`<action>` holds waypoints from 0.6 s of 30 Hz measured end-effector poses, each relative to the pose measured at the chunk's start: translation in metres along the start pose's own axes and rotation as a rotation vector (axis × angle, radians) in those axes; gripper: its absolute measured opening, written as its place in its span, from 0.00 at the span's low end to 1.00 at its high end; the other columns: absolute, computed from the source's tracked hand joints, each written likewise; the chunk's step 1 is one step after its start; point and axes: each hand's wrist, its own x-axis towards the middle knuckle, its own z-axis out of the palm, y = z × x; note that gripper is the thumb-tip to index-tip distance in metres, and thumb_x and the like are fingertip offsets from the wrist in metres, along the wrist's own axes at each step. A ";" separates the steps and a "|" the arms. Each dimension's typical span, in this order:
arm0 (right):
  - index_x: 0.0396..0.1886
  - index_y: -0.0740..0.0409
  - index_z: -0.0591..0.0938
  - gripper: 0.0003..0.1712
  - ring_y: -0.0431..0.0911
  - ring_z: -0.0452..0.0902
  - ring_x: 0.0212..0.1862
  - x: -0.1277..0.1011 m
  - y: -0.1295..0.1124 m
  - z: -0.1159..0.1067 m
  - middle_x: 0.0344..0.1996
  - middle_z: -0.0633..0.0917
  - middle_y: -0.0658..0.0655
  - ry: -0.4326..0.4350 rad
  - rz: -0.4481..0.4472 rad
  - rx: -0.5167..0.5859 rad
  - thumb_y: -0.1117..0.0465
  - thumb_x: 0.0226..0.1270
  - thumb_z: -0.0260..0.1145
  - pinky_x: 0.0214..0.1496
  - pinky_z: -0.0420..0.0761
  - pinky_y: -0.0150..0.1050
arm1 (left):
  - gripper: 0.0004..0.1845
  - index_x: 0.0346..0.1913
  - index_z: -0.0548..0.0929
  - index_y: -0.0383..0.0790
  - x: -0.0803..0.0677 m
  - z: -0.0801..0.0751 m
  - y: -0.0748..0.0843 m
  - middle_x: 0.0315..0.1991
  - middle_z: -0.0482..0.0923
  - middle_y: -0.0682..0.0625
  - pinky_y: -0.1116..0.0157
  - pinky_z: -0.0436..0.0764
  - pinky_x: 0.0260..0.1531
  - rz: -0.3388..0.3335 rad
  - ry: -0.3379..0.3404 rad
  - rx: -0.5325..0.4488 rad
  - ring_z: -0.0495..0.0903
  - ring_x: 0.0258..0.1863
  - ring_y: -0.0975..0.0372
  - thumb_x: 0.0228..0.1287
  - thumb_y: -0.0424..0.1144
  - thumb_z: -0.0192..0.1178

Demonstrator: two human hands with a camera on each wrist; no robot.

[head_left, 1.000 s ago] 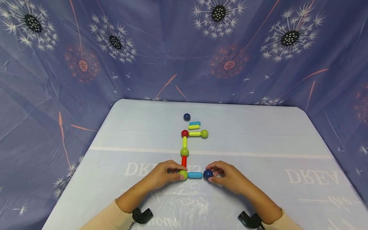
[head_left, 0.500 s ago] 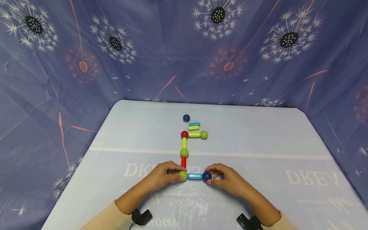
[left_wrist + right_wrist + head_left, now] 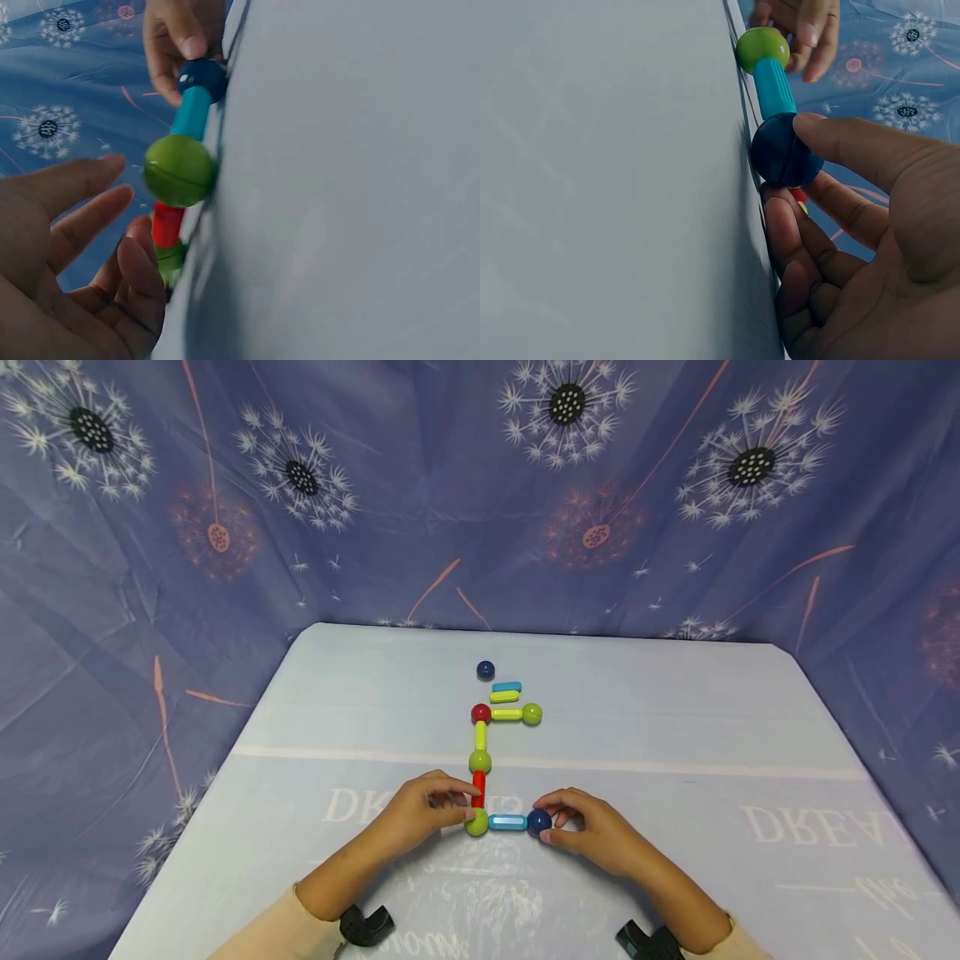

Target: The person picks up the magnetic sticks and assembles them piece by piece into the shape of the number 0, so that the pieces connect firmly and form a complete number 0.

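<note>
A flat chain of magnetic sticks and balls lies on the table (image 3: 675, 710). Its near end is a green ball (image 3: 476, 822), a blue stick (image 3: 507, 822) and a dark blue ball (image 3: 538, 822). My right hand (image 3: 557, 822) pinches the dark blue ball (image 3: 784, 150), thumb on top and fingers beneath. My left hand (image 3: 463, 806) sits by the green ball (image 3: 180, 169); its relaxed fingers (image 3: 97, 172) stand a little off it. A red stick (image 3: 478, 789) runs from that ball up to another green ball (image 3: 480, 762).
Further back the chain runs on through a yellow stick (image 3: 481, 737), a red ball (image 3: 481, 714), another yellow stick (image 3: 507, 714) and a green ball (image 3: 532, 714). Loose blue (image 3: 507, 687) and yellow-green (image 3: 504, 697) sticks and a dark blue ball (image 3: 485, 670) lie behind. A patterned cloth (image 3: 225, 527) rings the table.
My right hand slid the dark blue ball left until it met the blue stick's end. My left fingers eased back off the green ball, which now shows more fully.
</note>
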 end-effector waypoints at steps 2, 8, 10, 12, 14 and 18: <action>0.55 0.43 0.84 0.20 0.38 0.78 0.44 0.000 0.000 0.001 0.43 0.84 0.44 0.003 -0.009 0.003 0.50 0.63 0.75 0.48 0.77 0.31 | 0.14 0.51 0.89 0.51 0.000 -0.004 0.004 0.41 0.82 0.52 0.70 0.79 0.32 0.002 0.030 0.006 0.78 0.37 0.63 0.61 0.41 0.72; 0.55 0.45 0.84 0.21 0.38 0.77 0.43 0.000 0.001 0.002 0.43 0.83 0.45 0.004 -0.007 0.007 0.51 0.63 0.75 0.47 0.77 0.31 | 0.16 0.53 0.87 0.47 0.009 -0.015 0.016 0.44 0.82 0.48 0.69 0.81 0.34 0.016 0.093 0.032 0.79 0.38 0.61 0.62 0.36 0.70; 0.55 0.43 0.84 0.20 0.39 0.78 0.43 0.000 0.000 0.002 0.43 0.83 0.45 0.004 0.003 0.007 0.51 0.63 0.75 0.47 0.76 0.31 | 0.17 0.54 0.87 0.48 0.014 -0.020 0.020 0.45 0.83 0.47 0.68 0.80 0.36 0.016 0.111 0.043 0.79 0.38 0.61 0.62 0.37 0.71; 0.55 0.42 0.84 0.20 0.38 0.78 0.44 0.001 0.000 0.002 0.42 0.83 0.44 0.005 0.008 0.001 0.50 0.63 0.75 0.48 0.76 0.31 | 0.17 0.54 0.87 0.49 0.020 -0.025 0.025 0.45 0.83 0.49 0.66 0.80 0.38 0.009 0.129 0.046 0.80 0.40 0.60 0.62 0.38 0.71; 0.55 0.42 0.84 0.20 0.38 0.78 0.44 0.001 -0.001 0.002 0.43 0.83 0.44 0.004 0.007 -0.002 0.50 0.63 0.75 0.48 0.76 0.31 | 0.18 0.55 0.87 0.51 0.026 -0.029 0.029 0.46 0.83 0.50 0.65 0.79 0.40 0.008 0.145 0.051 0.80 0.41 0.60 0.62 0.40 0.72; 0.55 0.45 0.84 0.21 0.38 0.78 0.43 0.001 -0.001 0.001 0.43 0.84 0.44 -0.001 -0.010 -0.004 0.49 0.63 0.74 0.47 0.77 0.32 | 0.18 0.56 0.87 0.52 0.041 -0.037 0.038 0.47 0.83 0.52 0.62 0.80 0.43 0.016 0.175 0.067 0.80 0.43 0.59 0.62 0.43 0.72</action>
